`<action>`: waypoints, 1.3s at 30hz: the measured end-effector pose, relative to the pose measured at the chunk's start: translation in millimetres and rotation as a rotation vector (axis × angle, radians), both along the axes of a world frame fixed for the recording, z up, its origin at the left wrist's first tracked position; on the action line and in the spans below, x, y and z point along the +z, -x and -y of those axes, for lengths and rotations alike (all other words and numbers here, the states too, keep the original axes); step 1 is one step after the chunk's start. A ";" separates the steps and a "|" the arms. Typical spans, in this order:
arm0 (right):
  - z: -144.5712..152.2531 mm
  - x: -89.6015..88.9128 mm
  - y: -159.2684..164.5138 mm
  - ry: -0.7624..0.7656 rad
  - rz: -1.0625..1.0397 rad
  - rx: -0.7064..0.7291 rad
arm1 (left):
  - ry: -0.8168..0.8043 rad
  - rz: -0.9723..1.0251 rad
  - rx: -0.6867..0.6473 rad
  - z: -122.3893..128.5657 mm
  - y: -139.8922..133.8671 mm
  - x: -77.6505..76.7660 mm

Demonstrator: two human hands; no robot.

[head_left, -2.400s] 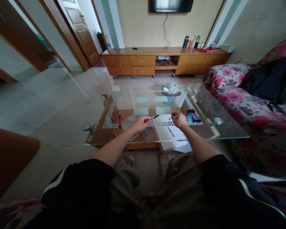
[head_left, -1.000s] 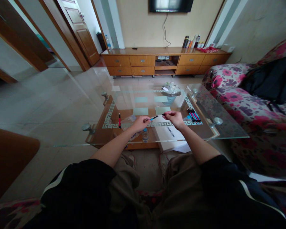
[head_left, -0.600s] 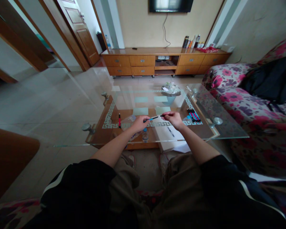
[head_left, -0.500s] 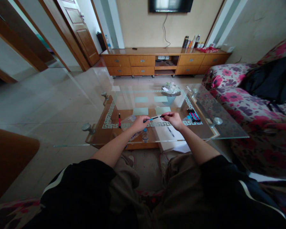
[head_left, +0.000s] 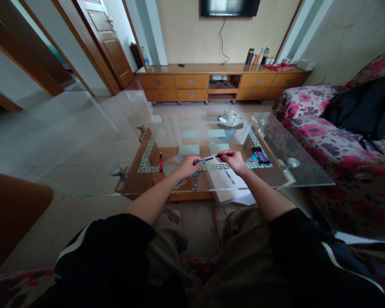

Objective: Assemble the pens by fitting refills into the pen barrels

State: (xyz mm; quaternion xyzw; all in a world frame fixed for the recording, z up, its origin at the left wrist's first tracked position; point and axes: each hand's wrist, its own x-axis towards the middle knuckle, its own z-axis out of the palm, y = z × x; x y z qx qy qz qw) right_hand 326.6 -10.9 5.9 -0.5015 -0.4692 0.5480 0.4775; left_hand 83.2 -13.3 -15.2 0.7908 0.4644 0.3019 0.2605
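Over the near part of the glass table [head_left: 141, 190], my left hand [head_left: 188, 166] is closed round a blue-and-black pen [head_left: 205, 160] whose dark end points right. Just across a small gap, my right hand [head_left: 233, 161] pinches a short black piece [head_left: 217, 156] that looks like a pen cap. A red-and-black pen [head_left: 161, 162] lies on the glass to the left of my hands. Several red, blue and black pens [head_left: 261, 155] lie side by side on the right.
Beneath the glass are a clear bottle with a blue cap [head_left: 195, 182] and a white box [head_left: 223, 194] with a pen [head_left: 230, 177] showing above it. A full waste basket [head_left: 229, 133] stands beyond the table. A flowered sofa [head_left: 311, 128] is on the right, a wooden cabinet [head_left: 192, 81] along the wall.
The pen's dark end has dipped very slightly in my left hand. Both hands stay almost where they were, and the other things have not moved.
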 end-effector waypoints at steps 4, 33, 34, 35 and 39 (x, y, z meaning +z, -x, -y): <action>-0.4 -3.9 1.1 -0.006 0.029 0.029 | -0.017 -0.001 -0.005 -0.6 -0.3 -1.0; -0.2 -9.3 -0.3 0.024 -0.027 0.124 | -0.016 -0.024 -0.017 -0.6 -0.8 1.2; 0.2 -9.1 0.6 0.024 -0.028 0.132 | -0.014 -0.024 -0.019 -0.5 -1.4 1.7; 0.8 -8.7 1.7 0.027 -0.029 0.139 | -0.014 -0.022 -0.023 -0.3 -2.2 2.1; 4.7 -4.9 6.8 0.062 -0.016 0.174 | -0.024 -0.019 -0.057 1.5 -5.3 4.1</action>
